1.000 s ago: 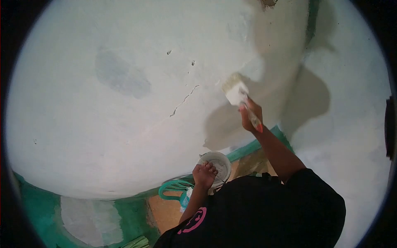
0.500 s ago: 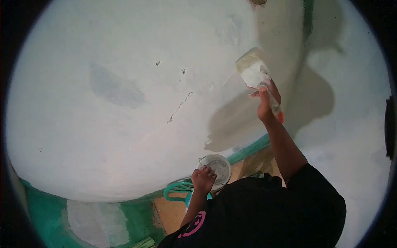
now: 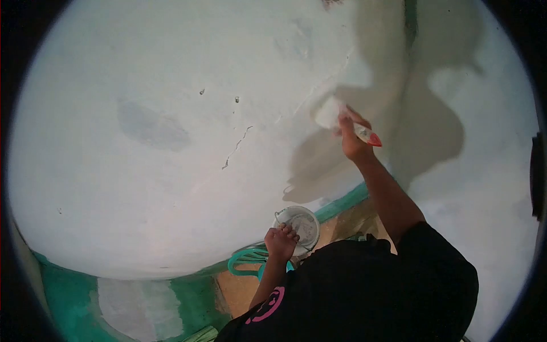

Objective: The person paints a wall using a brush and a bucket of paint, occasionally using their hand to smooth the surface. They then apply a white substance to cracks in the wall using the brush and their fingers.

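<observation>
Right grip: the right hand (image 3: 353, 141) was closed round the handle of the paintbrush (image 3: 329, 111), up against the wall (image 3: 142, 188) at far right.
Brush axis: it ran slantwise. The bristle head lay up and to the left of the grip and was blurred. The red handle tip stuck out low on the right.
Brush and wall: the bristles seemed to touch the wall, though the blur kept this from being certain.
Left grip: the left hand (image 3: 281, 240) had its fingers curled over the near rim of the paint pail (image 3: 302, 223), carrying it low and near the body.
Pail from brush: the pail was below the brush and a little to the left, well apart from it. The left hand was on the pail and the right hand was the farther one.
Wall marks: a thin crack (image 3: 235, 147) ran left of the brush, with a grey patch (image 3: 151, 124) farther left.
Shadow: the arm's shadow (image 3: 319, 165) lay on the wall below the brush.
Floor edge: a green band (image 3: 342, 202) ran along the foot of the wall, and a green plastic seat (image 3: 245, 259) stood just beside the left hand.
Count: one brush, one pail and two hands, all belonging to the same person.
</observation>
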The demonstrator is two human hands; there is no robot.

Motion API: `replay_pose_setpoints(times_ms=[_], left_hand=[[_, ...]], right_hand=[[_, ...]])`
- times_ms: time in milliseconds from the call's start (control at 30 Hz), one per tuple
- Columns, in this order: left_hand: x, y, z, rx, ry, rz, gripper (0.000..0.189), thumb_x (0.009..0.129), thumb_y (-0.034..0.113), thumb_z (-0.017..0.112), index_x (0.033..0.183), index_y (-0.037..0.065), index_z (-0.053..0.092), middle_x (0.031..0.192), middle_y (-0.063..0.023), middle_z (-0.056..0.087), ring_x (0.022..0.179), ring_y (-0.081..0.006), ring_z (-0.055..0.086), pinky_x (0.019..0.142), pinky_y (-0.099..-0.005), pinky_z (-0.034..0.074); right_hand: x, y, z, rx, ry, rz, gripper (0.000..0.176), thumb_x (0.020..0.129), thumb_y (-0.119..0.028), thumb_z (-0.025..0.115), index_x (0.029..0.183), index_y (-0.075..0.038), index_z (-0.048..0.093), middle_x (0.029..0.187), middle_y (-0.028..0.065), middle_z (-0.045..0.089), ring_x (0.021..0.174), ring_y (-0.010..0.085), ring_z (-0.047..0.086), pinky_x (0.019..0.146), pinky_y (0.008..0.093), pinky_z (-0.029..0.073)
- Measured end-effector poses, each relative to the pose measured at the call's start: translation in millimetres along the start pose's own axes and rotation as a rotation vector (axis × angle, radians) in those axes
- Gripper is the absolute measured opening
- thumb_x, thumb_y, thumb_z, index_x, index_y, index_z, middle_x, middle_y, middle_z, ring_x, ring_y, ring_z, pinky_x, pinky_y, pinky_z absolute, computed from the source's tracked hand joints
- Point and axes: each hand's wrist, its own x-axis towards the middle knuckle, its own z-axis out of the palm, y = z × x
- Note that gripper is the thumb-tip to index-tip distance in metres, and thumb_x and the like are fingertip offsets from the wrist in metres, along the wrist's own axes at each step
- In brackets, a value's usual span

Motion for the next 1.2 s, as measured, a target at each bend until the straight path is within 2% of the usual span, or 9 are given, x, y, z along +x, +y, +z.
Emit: replay_pose_setpoints(times_ms=[167, 233, 333, 400, 500, 567, 767, 1000, 1200], left_hand=[[0, -3, 7, -0.041, -0.062, -0.013, 0.014, 0.073, 0.023, 0.047, 0.08, 0.012, 0.048, 0.07, 0.0004, 0.045, 0.065, -0.0159, 0.044, 0.065, -0.0328, 0.036], [4, -4, 5, -0.071, -0.09, -0.008, 0.014, 0.073, 0.023, 0.047, 0.081, 0.012, 0.048, 0.071, 0.0006, 0.045, 0.065, -0.0159, 0.044, 0.066, -0.0329, 0.036], [-3, -4, 19, -0.001, 0.013, 0.035, 0.014, 0.074, 0.026, 0.043, 0.074, 0.013, 0.045, 0.066, 0.0014, 0.041, 0.064, -0.0162, 0.042, 0.064, -0.0324, 0.035], [-6, -1, 22, -0.021, -0.003, 0.034, 0.013, 0.074, 0.025, 0.043, 0.074, 0.012, 0.046, 0.066, 0.0014, 0.041, 0.064, -0.0161, 0.043, 0.065, -0.0328, 0.036], [-4, -2, 20, -0.031, -0.029, 0.022, 0.015, 0.072, 0.024, 0.046, 0.081, 0.012, 0.047, 0.069, 0.0007, 0.043, 0.065, -0.0162, 0.043, 0.065, -0.0329, 0.036], [-5, -2, 18, -0.022, -0.038, 0.009, 0.019, 0.071, 0.023, 0.048, 0.087, 0.012, 0.048, 0.072, 0.0001, 0.045, 0.065, -0.0165, 0.043, 0.066, -0.0327, 0.035], [-2, 2, 21, -0.016, -0.05, -0.001, 0.019, 0.072, 0.023, 0.048, 0.086, 0.011, 0.048, 0.074, -0.0001, 0.046, 0.066, -0.017, 0.043, 0.066, -0.0327, 0.035], [0, 5, 9, -0.036, -0.058, -0.029, 0.018, 0.074, 0.023, 0.048, 0.087, 0.01, 0.05, 0.075, -0.0014, 0.048, 0.067, -0.0177, 0.045, 0.067, -0.033, 0.036], [6, 5, 18, 0.017, -0.047, -0.064, 0.019, 0.074, 0.024, 0.047, 0.087, 0.01, 0.05, 0.076, -0.002, 0.049, 0.067, -0.0186, 0.045, 0.067, -0.0336, 0.037]], right_hand=[[5, -19, -4, -0.084, -0.026, -0.462, 0.039, 0.093, -0.024, 0.05, 0.123, 0.0, 0.052, 0.092, 0.007, 0.063, 0.075, 0.0112, 0.057, 0.067, 0.025, 0.049], [-12, 36, -26, -0.223, -0.11, -0.126, 0.037, 0.092, -0.02, 0.051, 0.122, 0.002, 0.052, 0.095, 0.0095, 0.064, 0.082, 0.0118, 0.059, 0.071, 0.0254, 0.049], [-47, 101, -46, -0.301, -0.098, -0.148, 0.036, 0.091, -0.02, 0.054, 0.119, 0.003, 0.054, 0.097, 0.0097, 0.064, 0.082, 0.013, 0.062, 0.07, 0.0259, 0.051], [-54, 86, -47, -0.17, -0.051, 0.384, 0.034, 0.09, -0.02, 0.057, 0.115, 0.003, 0.057, 0.097, 0.0087, 0.065, 0.079, 0.0135, 0.063, 0.069, 0.025, 0.052], [-17, 32, -24, -0.063, 0.005, 0.306, 0.03, 0.09, -0.018, 0.056, 0.112, 0.004, 0.058, 0.093, 0.0062, 0.064, 0.074, 0.0129, 0.062, 0.065, 0.0259, 0.052], [8, 17, -26, -0.248, -0.034, -0.321, 0.029, 0.091, -0.017, 0.056, 0.11, 0.004, 0.057, 0.087, 0.0048, 0.063, 0.07, 0.0116, 0.058, 0.06, 0.0256, 0.049], [1, 18, -26, -0.175, -0.044, -0.375, 0.033, 0.092, -0.018, 0.053, 0.117, 0.004, 0.054, 0.086, 0.0068, 0.062, 0.071, 0.0107, 0.057, 0.062, 0.0238, 0.047], [-54, 84, -45, -0.224, 0.02, 0.125, 0.024, 0.091, -0.012, 0.054, 0.107, 0.005, 0.059, 0.1, 0.0097, 0.064, 0.09, 0.0117, 0.06, 0.073, 0.0254, 0.05], [-3, -17, -6, -0.327, -0.001, -0.411, 0.02, 0.085, -0.004, 0.058, 0.102, 0.006, 0.06, 0.089, 0.0183, 0.065, 0.084, 0.0228, 0.066, 0.072, 0.0304, 0.052]])
